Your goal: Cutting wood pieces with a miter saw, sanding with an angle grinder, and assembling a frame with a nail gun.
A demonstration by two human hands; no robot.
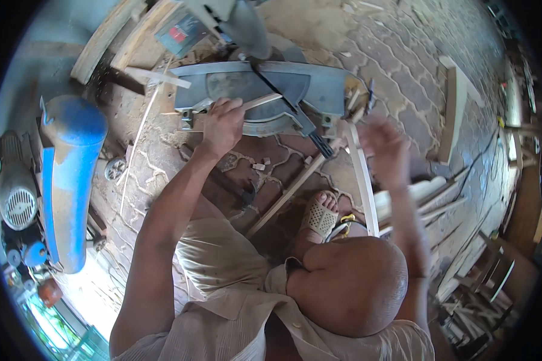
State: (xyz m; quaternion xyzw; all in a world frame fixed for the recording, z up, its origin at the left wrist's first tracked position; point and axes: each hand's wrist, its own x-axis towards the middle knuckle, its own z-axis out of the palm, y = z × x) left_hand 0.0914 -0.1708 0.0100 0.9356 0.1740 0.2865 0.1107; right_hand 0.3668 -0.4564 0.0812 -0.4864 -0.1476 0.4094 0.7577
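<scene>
Head view: left hand [221, 125] clamps a thin wooden strip [260, 101] on the mitre saw [265, 96] table near the blade line, where fingers risk a cut, while the blurred right hand [384, 147], its grip unreadable, hovers by a loose slat [362, 180] that could kick.

Beige collared shirt [235, 337], khaki shorts [223, 256], woven sandal [320, 218], bare forearms

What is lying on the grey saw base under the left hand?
The left hand presses a thin wooden strip flat on the saw base. The part of the strip beneath the palm is covered, so its far end cannot be seen.
</scene>
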